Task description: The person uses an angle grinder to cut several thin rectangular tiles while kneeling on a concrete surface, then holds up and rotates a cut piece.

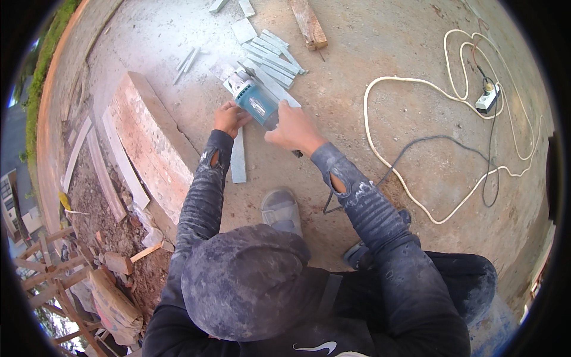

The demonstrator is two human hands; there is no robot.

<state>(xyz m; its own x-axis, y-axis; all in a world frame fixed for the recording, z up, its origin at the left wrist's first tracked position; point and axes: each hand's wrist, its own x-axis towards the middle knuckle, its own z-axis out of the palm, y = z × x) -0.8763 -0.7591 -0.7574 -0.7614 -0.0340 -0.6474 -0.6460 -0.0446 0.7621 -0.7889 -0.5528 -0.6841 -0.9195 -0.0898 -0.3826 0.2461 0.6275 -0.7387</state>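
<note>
My right hand (295, 127) is wrapped round the rear of a teal power cutter (256, 101), whose metal front sits low over the dusty floor. Close to the cutter's left side, my left hand (229, 120) has its fingers bent together on the upper end of a grey tile strip (238, 160). The strip runs back toward my shoe, and the cutter hides part of those fingers. Beyond the cutter lie several narrow cut tile strips (270, 59) in a loose pile. White dust covers the floor round the cutter's front; the blade cannot be made out.
A thick stone slab (146, 137) lies left of my arm, beside long boards (106, 172). A wooden block (308, 25) rests at the far side. On the right, a cream cable (369, 113) loops round a white power strip (488, 98), with a dark cord (440, 137) nearby.
</note>
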